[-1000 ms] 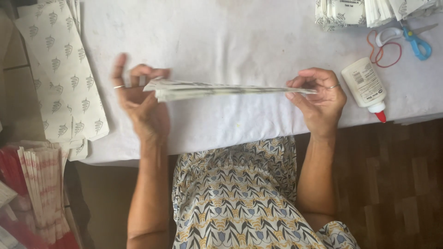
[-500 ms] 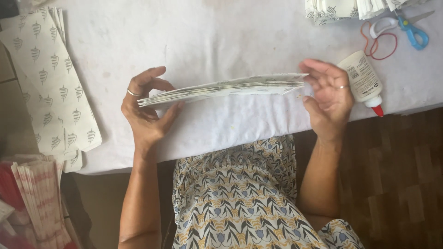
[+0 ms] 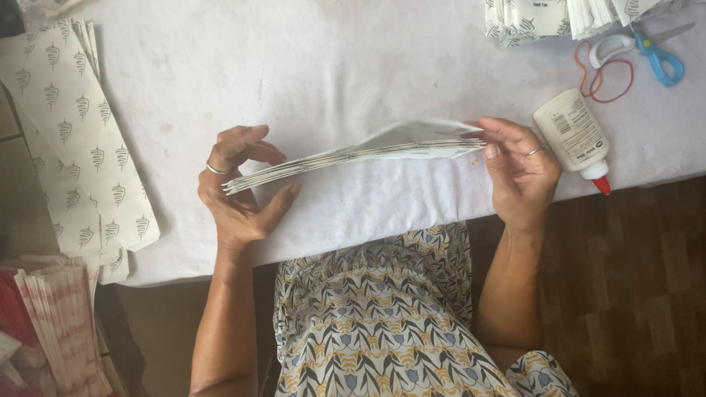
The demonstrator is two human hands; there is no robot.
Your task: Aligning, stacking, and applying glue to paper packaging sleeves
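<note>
Stack of flat paper bags – held edge-on above the white worktop, one end in each hand. Left hand pinching the low end, thumb under and fingers curled over the top; right hand clamped on the high end w/ fingertips on top, thumb hidden behind.

Looks like squaring up the pile, so imo: keep both grips light enough for the sheets to slide, tap the long edge down on the worktop, then tighten. Left end is fanned a bit – worth nudging those edges flush w/ the thumb before squeezing. Top sheet near the right end is lifting away from the rest, prob needs pressing flat or it'll crease.

Long axis runs left to right across the body, tilted – left end lower and nearer, right end higher and further in, pointing roughly toward the glue bottle. Glue bottle sits just beside the right hand, not touching. Scissors and rubber bands well apart at the far right corner.
</note>
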